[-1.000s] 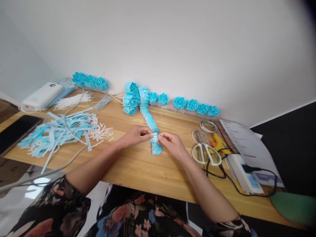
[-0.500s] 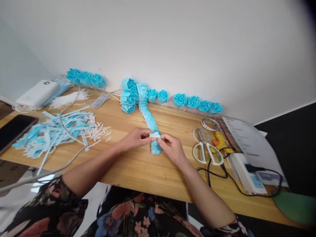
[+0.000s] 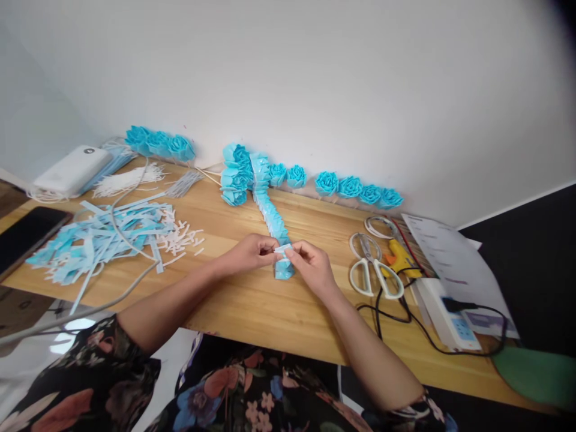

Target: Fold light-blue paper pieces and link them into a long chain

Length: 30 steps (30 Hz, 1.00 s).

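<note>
My left hand [image 3: 249, 252] and my right hand [image 3: 310, 267] meet over the middle of the wooden table [image 3: 252, 303]. Both pinch one small folded light-blue piece [image 3: 282, 248] between thumb and fingers. It sits at the near end of a long row of stacked blue folded pieces [image 3: 270, 216] that runs back toward the wall. A cluster of blue paper roses [image 3: 237, 174] lies at the far end of that row.
A pile of blue and white cut strips [image 3: 99, 237] lies left, with a grey cable across it. A black phone [image 3: 24, 237] and white power bank [image 3: 72, 169] are far left. White-handled scissors [image 3: 375, 273], a yellow glue gun [image 3: 400, 258], a power strip [image 3: 445, 315] and papers [image 3: 450, 261] lie right. More roses [image 3: 357, 190] line the wall.
Both hands stayed at the same spot, working the small blue piece between the fingertips; it has been folded flatter and smaller. The view shifted slightly.
</note>
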### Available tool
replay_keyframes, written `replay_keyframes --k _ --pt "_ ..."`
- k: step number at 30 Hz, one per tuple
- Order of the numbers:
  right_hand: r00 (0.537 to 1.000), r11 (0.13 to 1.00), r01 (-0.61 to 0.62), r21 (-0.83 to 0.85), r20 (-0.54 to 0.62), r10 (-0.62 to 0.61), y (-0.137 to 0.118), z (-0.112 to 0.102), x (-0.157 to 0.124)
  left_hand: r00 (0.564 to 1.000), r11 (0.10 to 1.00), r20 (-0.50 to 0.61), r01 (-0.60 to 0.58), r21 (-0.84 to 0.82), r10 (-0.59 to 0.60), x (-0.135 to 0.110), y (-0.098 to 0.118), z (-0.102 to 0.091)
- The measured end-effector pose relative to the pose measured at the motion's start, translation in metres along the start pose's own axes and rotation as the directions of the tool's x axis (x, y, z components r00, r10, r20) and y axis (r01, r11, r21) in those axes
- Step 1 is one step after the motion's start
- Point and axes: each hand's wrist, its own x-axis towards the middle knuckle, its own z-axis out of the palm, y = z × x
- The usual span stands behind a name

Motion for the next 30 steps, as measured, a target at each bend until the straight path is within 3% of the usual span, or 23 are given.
replay_keyframes --k 5,10,13,19,24,30 --pt "0.999 0.999 0.038 -0.027 -0.027 -0.038 0.000 -0.002 0.001 0.999 0.998 0.031 -0.011 -0.065 0.013 0.000 0.004 -0.002" --pt "0.998 0.997 0.057 0.060 0.017 -0.059 0.001 -0.004 0.002 0.996 0.994 -0.089 -0.022 -0.111 0.013 0.002 0.009 -0.004" --pt "0.999 1.000 0.019 0.023 0.031 -0.020 0.003 -0.002 0.001 0.992 0.996 -0.128 -0.022 -0.088 0.011 0.002 0.010 -0.004" --pt "1.000 0.999 0.015 -0.049 -0.014 -0.016 0.003 -0.001 0.000 0.997 0.999 -0.081 -0.012 -0.052 0.008 0.002 0.005 -0.002" --pt "1.000 1.000 0.007 -0.016 0.023 -0.007 -0.001 -0.002 -0.001 0.999 0.997 -0.046 -0.018 -0.069 0.015 0.004 -0.003 0.000" --pt "0.999 0.999 0.032 -0.020 0.006 -0.032 0.003 0.001 -0.002 1.000 0.997 -0.005 -0.012 -0.080 0.011 0.001 0.003 0.001"
